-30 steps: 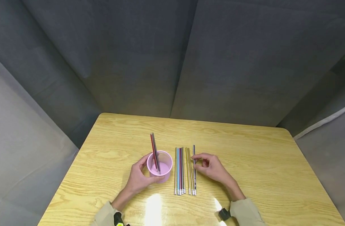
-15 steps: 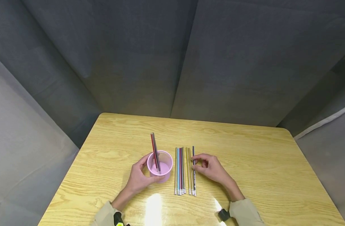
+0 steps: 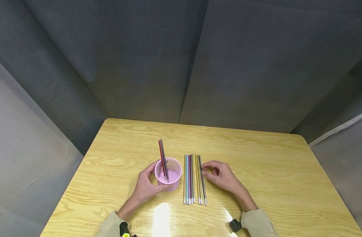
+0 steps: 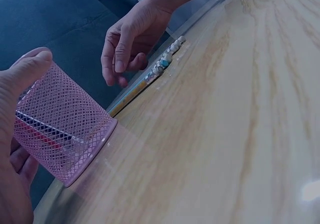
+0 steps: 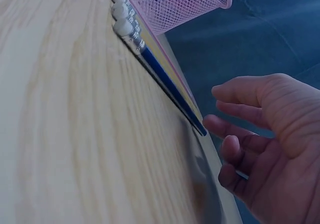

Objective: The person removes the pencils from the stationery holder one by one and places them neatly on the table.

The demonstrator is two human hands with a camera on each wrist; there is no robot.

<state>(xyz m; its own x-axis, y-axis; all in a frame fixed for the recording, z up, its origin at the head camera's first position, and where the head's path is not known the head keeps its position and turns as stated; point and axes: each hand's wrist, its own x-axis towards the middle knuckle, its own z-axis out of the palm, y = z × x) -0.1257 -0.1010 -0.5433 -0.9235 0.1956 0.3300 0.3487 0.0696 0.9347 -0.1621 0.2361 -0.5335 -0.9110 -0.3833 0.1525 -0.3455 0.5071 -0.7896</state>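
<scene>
My left hand (image 3: 146, 186) grips a pink mesh pencil cup (image 3: 172, 188) standing on the table, fingers and thumb around its side. Two pencils (image 3: 162, 154), one red and one dark, lean inside it, seen through the mesh in the left wrist view. Right of the cup lies a row of pencils (image 3: 187, 179), eraser ends toward me. A dark blue pencil (image 5: 172, 87) is outermost, slanted against gold ones (image 3: 198, 179). My right hand (image 3: 221, 177) hovers beside that dark pencil, fingers loosely bent and apart, fingertips close to its far part, holding nothing.
The wooden table (image 3: 272, 174) extends to both sides of the hands. Grey cloth panels (image 3: 243, 82) rise behind it and at its sides. A black wrist device (image 3: 235, 225) sits by the right sleeve.
The dark pencil's far end has swung left against the gold pencils, and the right fingers have let go of it. The left hand and cup have hardly moved.
</scene>
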